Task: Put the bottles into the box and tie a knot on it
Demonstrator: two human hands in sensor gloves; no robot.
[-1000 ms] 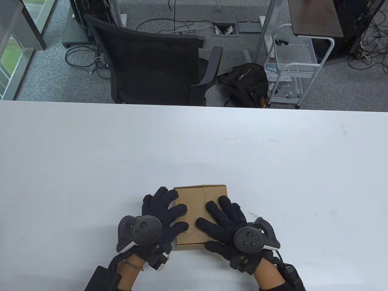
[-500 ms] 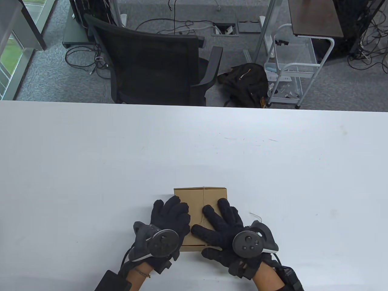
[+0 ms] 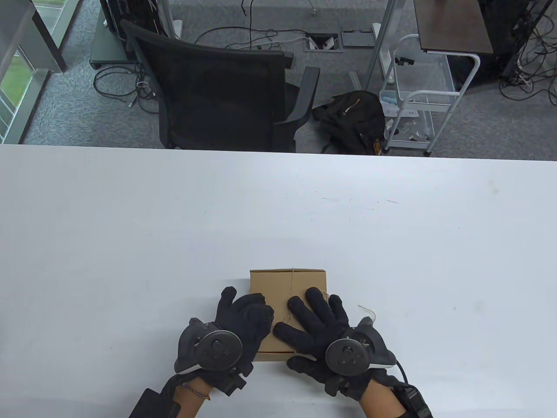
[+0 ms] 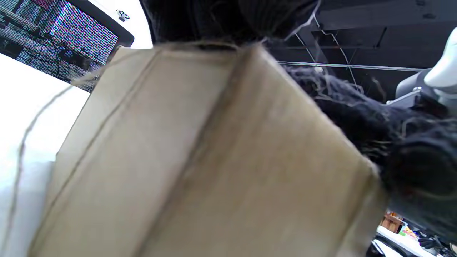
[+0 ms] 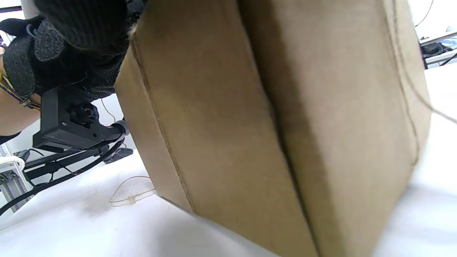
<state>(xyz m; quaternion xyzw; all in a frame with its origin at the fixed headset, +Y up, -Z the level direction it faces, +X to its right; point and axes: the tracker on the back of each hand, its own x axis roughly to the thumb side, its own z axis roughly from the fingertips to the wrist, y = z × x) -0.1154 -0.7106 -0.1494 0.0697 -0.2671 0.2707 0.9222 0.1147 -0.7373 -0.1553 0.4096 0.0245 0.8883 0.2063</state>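
A shut brown cardboard box (image 3: 287,283) lies near the table's front edge, and no bottles show. Thin twine (image 3: 292,281) runs across its top, with a loose end (image 3: 367,310) on the table to the right. My left hand (image 3: 246,313) sits at the box's left top edge with its fingers bunched together, pinching the twine there. My right hand (image 3: 311,318) lies flat on the box top, fingers spread. The left wrist view has the box (image 4: 214,160) close up, with slack twine (image 4: 21,150) beside it. In the right wrist view, twine (image 5: 403,71) wraps the box (image 5: 285,125).
The white table (image 3: 130,226) stretches wide around the box. Beyond its far edge stand a black office chair (image 3: 217,87), a black bag (image 3: 348,117) on the floor and a white wire cart (image 3: 417,100). A small clear thread loop (image 5: 128,198) lies on the table.
My left hand went from lying spread on the box top to bunched fingers at its left edge. The right hand stayed flat on the box and crept slightly left.
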